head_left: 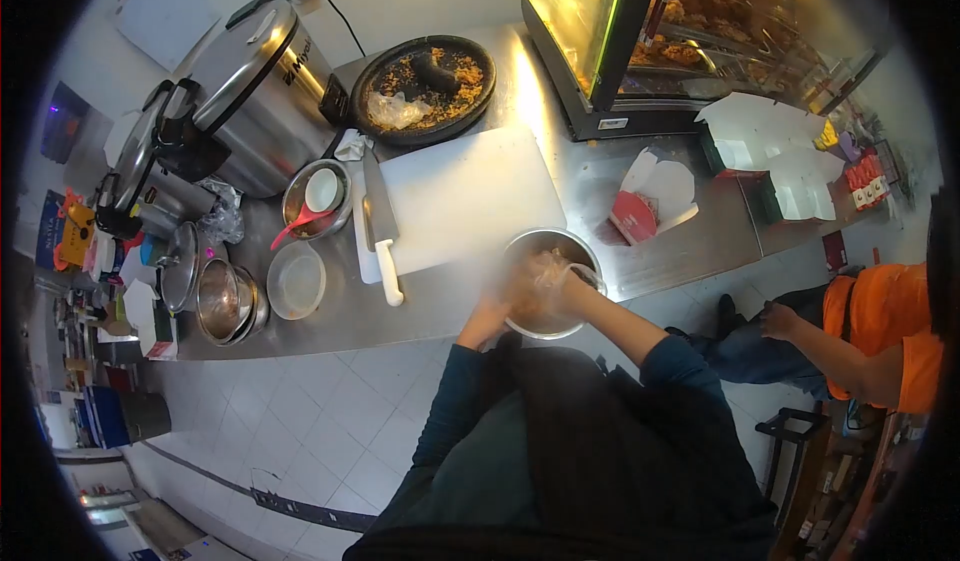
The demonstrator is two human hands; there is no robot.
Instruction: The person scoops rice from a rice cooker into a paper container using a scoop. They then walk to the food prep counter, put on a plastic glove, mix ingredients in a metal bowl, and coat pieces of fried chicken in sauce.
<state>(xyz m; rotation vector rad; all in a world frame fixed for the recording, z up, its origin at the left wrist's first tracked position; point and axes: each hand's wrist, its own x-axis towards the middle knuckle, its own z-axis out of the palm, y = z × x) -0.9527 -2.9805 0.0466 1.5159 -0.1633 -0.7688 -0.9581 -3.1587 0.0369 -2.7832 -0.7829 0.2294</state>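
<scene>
A round metal bowl point(592, 251) stands at the counter's front edge, close to my body. Over its left rim is my left hand point(492, 311), its fingers smeared by motion. From the right, my right hand point(572, 289) reaches into the bowl, and thin clear plastic point(548, 269) shows around its fingers. Whether that plastic is a glove or a bag, I cannot tell. The bowl's contents are mostly hidden by the hands and blur. Just behind the bowl lies a white cutting board point(470, 186), with a white-handled knife point(388, 266) along its left side.
A dark stone mortar point(375, 136) holds crumbly food at the back. Metal pots point(265, 111) and stacked bowls point(222, 301) stand left. A food box point(640, 211), more boxes point(770, 166) and a lit display case point(600, 101) are right. Another person in orange point(880, 331) stands nearby.
</scene>
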